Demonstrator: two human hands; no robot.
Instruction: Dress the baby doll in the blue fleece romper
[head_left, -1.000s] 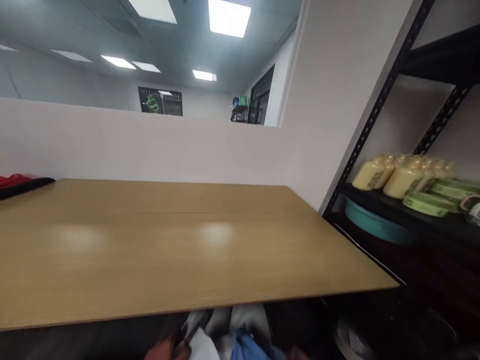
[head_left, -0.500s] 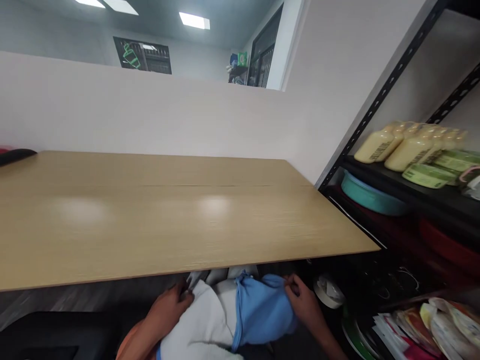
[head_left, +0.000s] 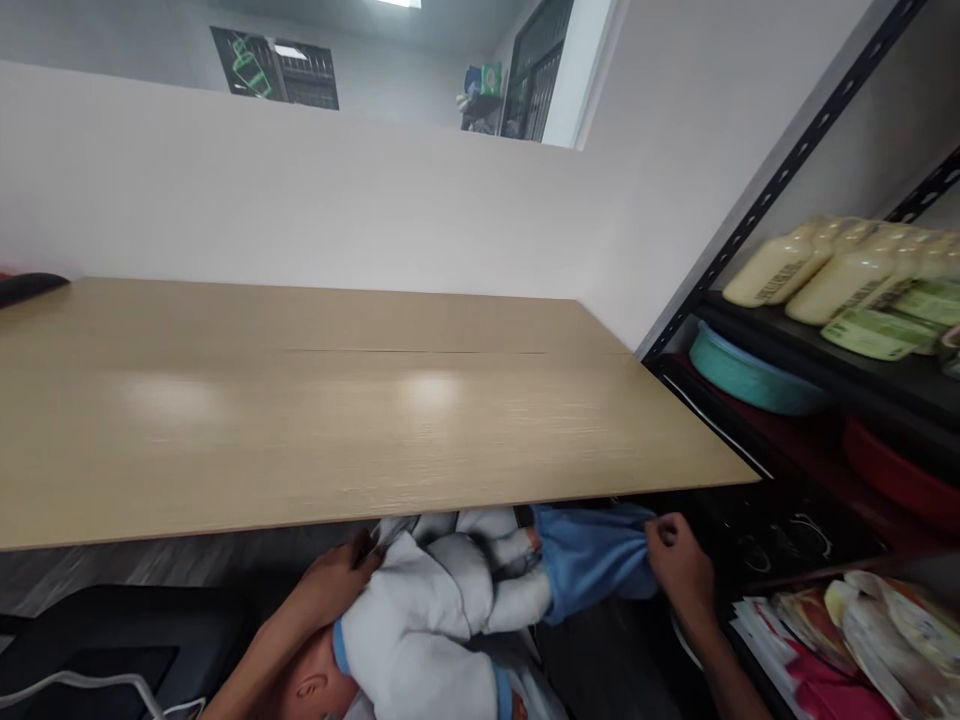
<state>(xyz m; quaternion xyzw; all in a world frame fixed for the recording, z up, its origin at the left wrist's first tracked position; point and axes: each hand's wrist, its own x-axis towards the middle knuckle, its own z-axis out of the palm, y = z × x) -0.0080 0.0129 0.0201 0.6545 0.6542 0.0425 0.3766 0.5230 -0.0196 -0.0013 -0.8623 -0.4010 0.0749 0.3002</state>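
Right grip: my right hand (head_left: 679,565) has thumb and fingers pressed together, pinching the far end of the blue cloth (head_left: 596,560).
Blue cloth: stretched sideways between my fingers and the doll's lower legs, just below the table's front edge; its near end meets the legs, and I cannot tell how far they reach inside.
Left grip: my left hand (head_left: 337,585) lies against the upper body of the doll (head_left: 420,610), fingers curled; I cannot tell whether they pinch anything, since the tips are hidden.
Doll: on its side in front of me, below the tabletop, in a white outfit with a blue collar and cuff; its head is at the lower left, partly behind my left forearm, its legs pointing right toward the cloth.
Table: a bare stretch of pale wood (head_left: 360,430) reaches from just above my hands to the white wall (head_left: 375,200).
Lower left: a black padded object (head_left: 142,640) with a white cable (head_left: 82,680) across it.
Lower right: a pile of papers and packets (head_left: 862,650), near my right forearm.
Rack: a black metal rack (head_left: 784,180) holds cream bottles (head_left: 855,275) and green tubs (head_left: 870,333); below them sit a teal basin (head_left: 750,372) and a red basin (head_left: 892,465).
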